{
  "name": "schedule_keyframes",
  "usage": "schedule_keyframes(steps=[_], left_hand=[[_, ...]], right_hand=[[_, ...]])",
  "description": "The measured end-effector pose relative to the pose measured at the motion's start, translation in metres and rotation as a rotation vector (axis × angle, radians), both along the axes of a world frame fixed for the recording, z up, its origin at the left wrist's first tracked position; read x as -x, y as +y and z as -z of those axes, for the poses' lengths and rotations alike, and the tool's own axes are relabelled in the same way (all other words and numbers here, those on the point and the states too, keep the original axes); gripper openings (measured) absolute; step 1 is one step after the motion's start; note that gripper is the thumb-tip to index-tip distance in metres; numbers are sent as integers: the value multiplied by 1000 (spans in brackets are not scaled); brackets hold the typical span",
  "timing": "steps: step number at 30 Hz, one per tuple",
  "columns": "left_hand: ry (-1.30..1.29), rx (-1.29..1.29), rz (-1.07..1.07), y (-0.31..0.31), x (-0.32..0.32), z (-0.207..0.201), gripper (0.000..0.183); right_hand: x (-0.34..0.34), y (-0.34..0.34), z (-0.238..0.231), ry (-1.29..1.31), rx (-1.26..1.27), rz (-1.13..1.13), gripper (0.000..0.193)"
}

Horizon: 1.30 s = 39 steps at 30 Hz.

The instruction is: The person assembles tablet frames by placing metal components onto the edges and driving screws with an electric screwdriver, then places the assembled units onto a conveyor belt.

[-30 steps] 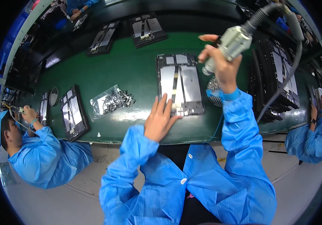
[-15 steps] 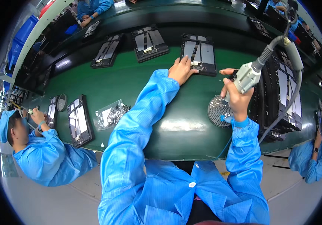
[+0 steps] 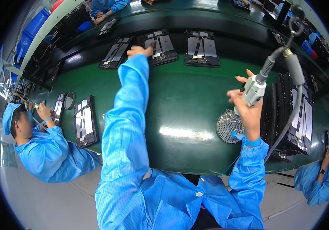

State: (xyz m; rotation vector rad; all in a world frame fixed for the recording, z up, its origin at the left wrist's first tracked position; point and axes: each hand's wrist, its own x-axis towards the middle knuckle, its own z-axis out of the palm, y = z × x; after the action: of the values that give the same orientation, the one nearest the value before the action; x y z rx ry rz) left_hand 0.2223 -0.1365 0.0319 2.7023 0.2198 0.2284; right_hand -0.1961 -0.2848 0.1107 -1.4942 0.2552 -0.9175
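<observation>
My left hand [image 3: 139, 51] reaches to the far side of the bench, fingers stretched out. It is at the left edge of the middle opened tablet [image 3: 164, 48], which shows grey battery panels in a black frame; whether it touches is hard to tell. Two similar ones flank it, a left tablet [image 3: 115, 53] and a right tablet [image 3: 202, 48]. My right hand [image 3: 249, 109] is closed round a pale electric screwdriver [image 3: 255, 91] that hangs on a cable from above. Its tip points down at a round perforated dish [image 3: 225, 132] holding small screws.
A stack of black tablet frames [image 3: 292, 119] stands at the right, with the screwdriver's grey cable [image 3: 287, 128] in front. Another opened tablet [image 3: 84, 122] lies at the left. A co-worker in blue [image 3: 53, 149] sits beyond it. The green bench [image 3: 179, 99] has a front edge near my body.
My left hand has left the right tablet and moved left to the middle one. My right hand keeps hold of the screwdriver over the dish. My left sleeve now hides the clear bag.
</observation>
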Motion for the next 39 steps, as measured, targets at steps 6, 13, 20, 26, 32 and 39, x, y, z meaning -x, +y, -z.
schedule_keyframes(steps=[6,13,20,26,32,39], left_hand=[[503,22,415,2,-27,8,87],[299,190,415,48,-154,79,64],[-408,628,685,12,-92,54,70],[-210,933,723,117,147,-31,55],[20,943,801,161,335,25,52],[-83,100,736,183,392,4,32]], right_hand=[[8,1,-5,280,23,-106,39],[-2,9,17,-33,292,-121,36],[43,0,9,-178,-102,92,29],[70,-14,14,-255,70,287,7],[70,-19,22,-232,16,215,35],[60,-8,23,-131,59,188,36]])
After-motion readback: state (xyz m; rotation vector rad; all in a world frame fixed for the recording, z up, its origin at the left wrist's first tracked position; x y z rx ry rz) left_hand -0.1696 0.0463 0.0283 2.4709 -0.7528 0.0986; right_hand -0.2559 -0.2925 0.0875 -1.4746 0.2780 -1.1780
